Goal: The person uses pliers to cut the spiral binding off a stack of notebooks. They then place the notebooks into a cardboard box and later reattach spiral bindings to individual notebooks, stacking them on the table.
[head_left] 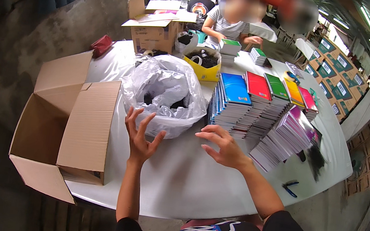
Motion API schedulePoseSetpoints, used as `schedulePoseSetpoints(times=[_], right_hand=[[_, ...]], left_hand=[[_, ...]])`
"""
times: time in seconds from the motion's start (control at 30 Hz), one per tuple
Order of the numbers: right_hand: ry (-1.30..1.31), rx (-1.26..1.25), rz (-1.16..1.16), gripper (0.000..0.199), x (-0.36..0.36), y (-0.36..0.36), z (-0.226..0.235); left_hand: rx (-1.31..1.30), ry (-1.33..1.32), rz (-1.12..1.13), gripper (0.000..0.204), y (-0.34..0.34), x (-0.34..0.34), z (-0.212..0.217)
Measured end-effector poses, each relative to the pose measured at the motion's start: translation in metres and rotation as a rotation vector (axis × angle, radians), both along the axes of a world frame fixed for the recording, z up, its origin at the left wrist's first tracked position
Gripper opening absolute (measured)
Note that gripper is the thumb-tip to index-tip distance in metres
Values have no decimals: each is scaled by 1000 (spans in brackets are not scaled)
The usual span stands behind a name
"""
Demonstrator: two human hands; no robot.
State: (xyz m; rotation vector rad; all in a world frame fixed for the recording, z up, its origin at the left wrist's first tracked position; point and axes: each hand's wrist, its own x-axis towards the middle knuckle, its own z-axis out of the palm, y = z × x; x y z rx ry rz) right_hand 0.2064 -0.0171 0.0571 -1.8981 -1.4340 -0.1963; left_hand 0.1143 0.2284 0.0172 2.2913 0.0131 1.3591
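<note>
My left hand (142, 139) is raised with its fingers spread, in front of a white plastic bag (180, 117) that stands wide open with black items inside. Nothing is in that hand. My right hand (224, 147) hovers over the table, fingers apart and bent, also holding nothing. It is nearest to a tall stack of blue spiral notebooks (236, 88). Beside that rise stacks of red notebooks (259, 85), green notebooks (276, 87) and yellow notebooks (295, 93). A leaning stack of purple notebooks (282, 137) stands closer to me.
An open cardboard box (89, 130) lies at the left table edge. Blue-handled pliers (290, 187) and a black bristly bundle (316, 159) are at the right. Behind the bag stand a yellow container (208, 74) and another box (151, 38). Across the table sits a person (231, 26) near more notebooks (229, 46).
</note>
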Motion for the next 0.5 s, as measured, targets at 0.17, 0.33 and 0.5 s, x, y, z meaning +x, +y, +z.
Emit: schedulePoseSetpoints(times=[0.17,0.33,0.5], right_hand=[[180,-101,38,35,-27,-51,24],[557,-331,102,36,-63,-113,-5],[595,-643,-6,46,-91,-226,-52]], left_hand=[[-111,-100,-44,40,-37,-2,-22],[-174,-110,-152,36,-96,-4,-41],[-269,-34,-496,36,-188,-1,-60]])
